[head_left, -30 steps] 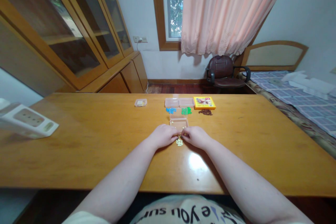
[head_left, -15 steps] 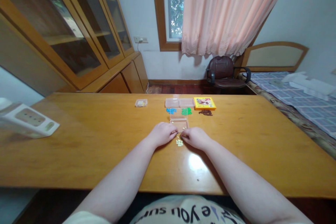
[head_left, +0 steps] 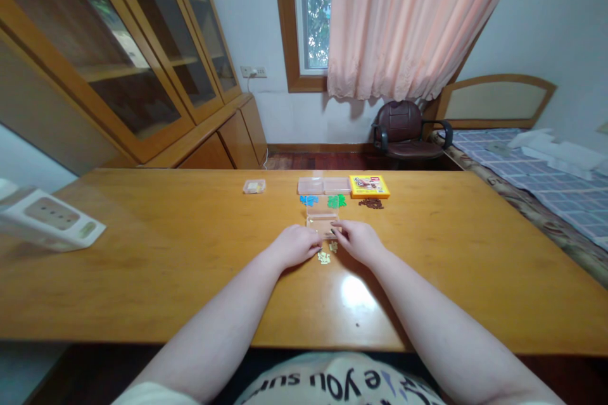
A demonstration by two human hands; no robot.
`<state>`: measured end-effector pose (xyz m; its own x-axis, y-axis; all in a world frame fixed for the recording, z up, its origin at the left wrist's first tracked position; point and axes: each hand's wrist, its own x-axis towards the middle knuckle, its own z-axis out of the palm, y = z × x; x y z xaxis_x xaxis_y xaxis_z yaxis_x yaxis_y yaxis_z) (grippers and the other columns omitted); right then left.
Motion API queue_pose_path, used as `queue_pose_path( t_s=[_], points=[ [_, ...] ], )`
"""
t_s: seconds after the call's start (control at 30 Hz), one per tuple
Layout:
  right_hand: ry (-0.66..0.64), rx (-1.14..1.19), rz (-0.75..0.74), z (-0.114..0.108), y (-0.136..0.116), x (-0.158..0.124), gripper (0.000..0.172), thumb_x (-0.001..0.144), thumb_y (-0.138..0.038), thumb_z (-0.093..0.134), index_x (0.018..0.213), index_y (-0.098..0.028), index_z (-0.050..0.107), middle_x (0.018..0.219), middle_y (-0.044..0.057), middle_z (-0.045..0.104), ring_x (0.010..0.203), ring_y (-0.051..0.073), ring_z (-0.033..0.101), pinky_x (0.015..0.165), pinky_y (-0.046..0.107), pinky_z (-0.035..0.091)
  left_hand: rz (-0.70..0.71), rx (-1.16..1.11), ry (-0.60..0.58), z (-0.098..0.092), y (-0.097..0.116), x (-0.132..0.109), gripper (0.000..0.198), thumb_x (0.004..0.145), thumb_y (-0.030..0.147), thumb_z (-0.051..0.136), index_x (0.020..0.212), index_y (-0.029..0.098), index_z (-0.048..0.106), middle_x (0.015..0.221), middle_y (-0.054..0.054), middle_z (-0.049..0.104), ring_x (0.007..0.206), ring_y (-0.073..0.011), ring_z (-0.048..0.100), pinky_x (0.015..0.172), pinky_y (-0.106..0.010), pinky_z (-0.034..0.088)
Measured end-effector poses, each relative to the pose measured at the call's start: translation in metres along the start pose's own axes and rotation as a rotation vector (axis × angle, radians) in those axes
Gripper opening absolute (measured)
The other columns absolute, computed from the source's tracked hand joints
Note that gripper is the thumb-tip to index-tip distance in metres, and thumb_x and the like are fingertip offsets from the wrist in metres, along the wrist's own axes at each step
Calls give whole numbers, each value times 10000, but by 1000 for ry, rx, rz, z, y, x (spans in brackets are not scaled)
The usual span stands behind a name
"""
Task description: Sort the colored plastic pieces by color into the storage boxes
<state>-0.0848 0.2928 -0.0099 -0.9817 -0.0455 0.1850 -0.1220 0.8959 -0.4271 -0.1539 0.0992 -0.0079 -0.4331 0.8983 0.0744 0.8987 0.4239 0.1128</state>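
An open clear plastic box (head_left: 312,228) stands before me with its lid (head_left: 323,205) tipped back; a few small pale pieces lie inside. My right hand (head_left: 360,242) reaches over the box's right side, its fingertips apart above the inside, and I see nothing held in it. At the box's front left corner is my left hand (head_left: 295,245), its fingers closed together, with whatever they may pinch too small to make out. A small heap of cream-coloured pieces (head_left: 323,258) lies on the table between my hands, with several more pieces (head_left: 333,246) beside the right thumb.
Blue pieces (head_left: 308,200), green pieces (head_left: 340,200) and brown pieces (head_left: 371,204) lie in piles behind the box. Farther back are another clear case (head_left: 311,186), a yellow box (head_left: 369,186) and a small clear container (head_left: 254,186). A white appliance (head_left: 52,218) stands at left on the wooden table (head_left: 190,228).
My right hand has moved from the cream heap forward over the open box, and its fingers have spread. My left hand stays almost in place.
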Motion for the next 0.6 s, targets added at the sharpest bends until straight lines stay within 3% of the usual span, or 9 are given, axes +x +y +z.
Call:
queue_pose_path(
  t_s=[0.07, 0.2, 0.33, 0.5, 0.6],
  points=[
    [-38, 10, -13, -4, 4, 0, 290, 874, -328, 481, 1068, -212, 663, 832, 45, 713, 736, 152, 625, 674, 241, 411, 2, 4, -1, 0, -1, 0, 147, 848, 279, 527, 796, 230, 655, 784, -12, 681, 710, -154, 613, 641, -243, 418],
    [-222, 50, -110, -16, 8, -1, 182, 805, -301, 550, 844, -212, 703, 747, 13, 697, 640, 124, 584, 583, 218, 365, 5, 18, -21, 0, -1, 0, 154, 848, 282, 529, 797, 219, 659, 790, -16, 681, 720, -154, 613, 628, -238, 413],
    [-352, 71, -116, -22, 7, -2, 148, 746, -252, 585, 817, -216, 710, 731, 2, 696, 605, 113, 565, 563, 210, 353, 28, 21, 26, -4, -1, -1, 173, 864, 288, 513, 803, 222, 661, 798, -15, 680, 738, -150, 611, 655, -247, 414],
    [-374, 45, -115, -19, 7, -2, 179, 729, -222, 579, 843, -236, 717, 758, -2, 708, 628, 124, 590, 569, 212, 369, -150, 24, 242, -3, -4, 0, 220, 906, 307, 458, 908, 225, 662, 872, -34, 688, 810, -167, 612, 721, -282, 419],
    [-379, 21, -134, -18, 9, -1, 224, 735, -220, 570, 893, -254, 724, 809, 2, 722, 685, 142, 619, 606, 222, 392, -169, 1, 237, -2, -6, 0, 222, 903, 300, 466, 987, 238, 661, 909, -36, 691, 829, -168, 614, 728, -280, 425]
  ],
)
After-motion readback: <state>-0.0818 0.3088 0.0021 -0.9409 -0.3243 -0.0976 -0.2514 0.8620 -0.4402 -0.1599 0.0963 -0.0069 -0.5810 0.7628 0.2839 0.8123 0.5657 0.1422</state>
